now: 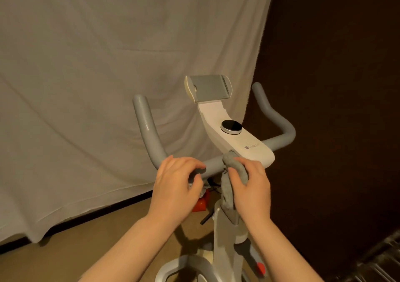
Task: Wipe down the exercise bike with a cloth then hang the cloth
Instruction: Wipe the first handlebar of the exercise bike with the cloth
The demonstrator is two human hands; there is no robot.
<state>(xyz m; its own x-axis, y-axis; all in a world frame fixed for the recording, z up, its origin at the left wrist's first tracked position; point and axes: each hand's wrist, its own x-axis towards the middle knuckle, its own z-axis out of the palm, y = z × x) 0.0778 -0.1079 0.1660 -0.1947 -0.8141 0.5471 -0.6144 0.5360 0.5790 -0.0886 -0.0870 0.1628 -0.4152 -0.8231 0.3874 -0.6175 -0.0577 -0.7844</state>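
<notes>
The tan floor (91, 247) carries the exercise bike (223, 234), with a red object (200, 204) behind it.

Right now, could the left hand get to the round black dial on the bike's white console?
Probably yes: the left hand rests on the grey handlebar, with open space up to the dial.

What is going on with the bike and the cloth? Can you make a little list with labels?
cloth: grey cloth, draped over the handlebar beside the white console
right hand: right hand grips the cloth
left hand: left hand curls at the bar, pinching something grey
tablet holder: grey holder, empty
behind: pale sheet
</notes>
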